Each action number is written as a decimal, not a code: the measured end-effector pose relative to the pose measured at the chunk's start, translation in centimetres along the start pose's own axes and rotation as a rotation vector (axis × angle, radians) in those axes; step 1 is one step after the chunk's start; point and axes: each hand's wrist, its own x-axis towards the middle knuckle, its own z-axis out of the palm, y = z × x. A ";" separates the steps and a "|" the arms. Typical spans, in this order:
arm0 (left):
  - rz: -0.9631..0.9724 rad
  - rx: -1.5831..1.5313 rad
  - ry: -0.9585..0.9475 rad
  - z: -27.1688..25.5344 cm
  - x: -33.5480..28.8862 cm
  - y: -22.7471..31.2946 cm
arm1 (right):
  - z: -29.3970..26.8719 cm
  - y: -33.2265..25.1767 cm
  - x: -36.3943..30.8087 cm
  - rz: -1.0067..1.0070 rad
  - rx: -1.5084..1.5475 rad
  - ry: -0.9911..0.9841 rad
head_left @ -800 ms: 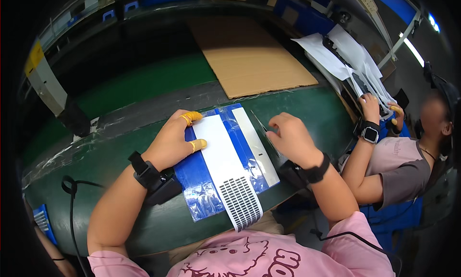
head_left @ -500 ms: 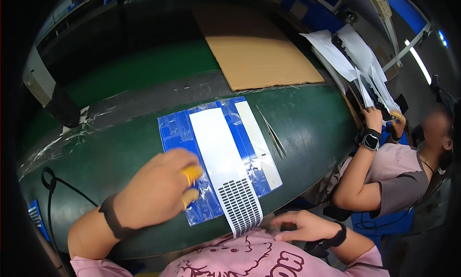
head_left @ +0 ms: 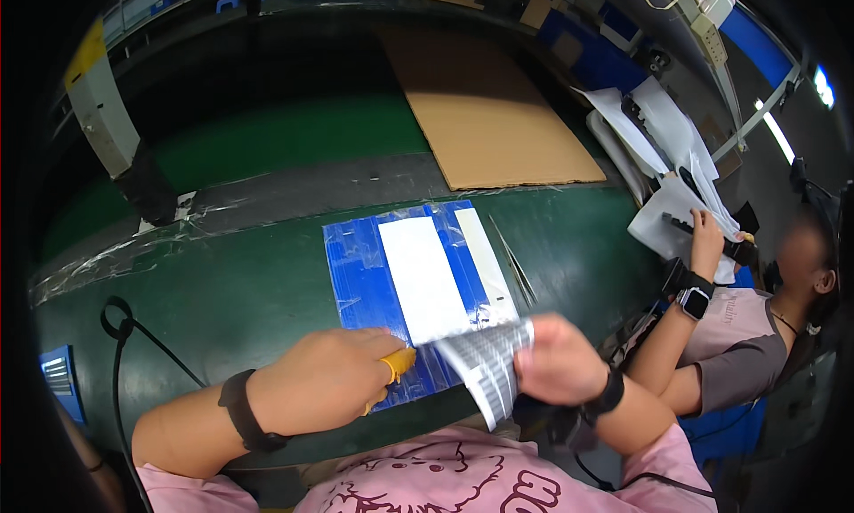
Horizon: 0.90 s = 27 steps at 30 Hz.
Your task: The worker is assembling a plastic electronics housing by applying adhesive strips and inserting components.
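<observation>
A white strip sheet (head_left: pixel 422 273) lies along a blue board (head_left: pixel 360 286) that has clear tape over it. Its near end, printed with rows of small dark labels (head_left: pixel 485 371), is lifted and bent back. My right hand (head_left: pixel 562 362) pinches this labelled end at its right edge, slightly blurred. Beside the fold, my left hand (head_left: pixel 329 379) rests low over the board's near left part, with yellow finger covers (head_left: pixel 399 363) on its fingertips. Those fingers are curled together, and whatever they may hold is hidden. A narrow pale strip (head_left: pixel 485 259) is on the board's right side.
Metal tweezers (head_left: pixel 516 268) lie right of the board on the green table (head_left: pixel 249 299). Beyond is a flat cardboard sheet (head_left: pixel 498 121). A black cable (head_left: pixel 160 357) loops at left. At right, a co-worker's hands (head_left: pixel 707 242) handle white sheets and dark parts.
My right hand has come up from the table's front edge and taken the labelled end, bending it upward. My left hand has moved nearer along the board, its fingers curled beside the sheet.
</observation>
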 end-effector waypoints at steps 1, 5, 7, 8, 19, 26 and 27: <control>-0.025 -0.024 -0.037 -0.5 0.1 0.3 | 0.0 -1.0 1.9 -0.061 -0.003 -0.040; 0.000 0.046 -0.050 0.0 0.2 0.1 | 1.6 -5.4 7.5 -0.387 0.001 0.020; -0.036 0.030 -0.060 0.0 0.0 0.0 | 3.0 -7.1 9.0 -0.484 -0.004 -0.048; -0.046 0.008 -0.057 -0.1 0.1 0.1 | 3.9 -8.1 8.9 -0.545 -0.043 -0.070; 0.345 -1.909 0.346 -2.3 5.4 -3.9 | 4.0 -3.2 1.7 -0.035 -0.307 0.149; -0.301 -1.226 0.640 -3.7 10.1 -8.9 | 2.7 1.5 2.6 -0.137 -0.553 0.488; -0.321 -0.966 0.634 -3.3 9.9 -9.1 | 2.5 2.1 2.6 -0.191 -0.612 0.502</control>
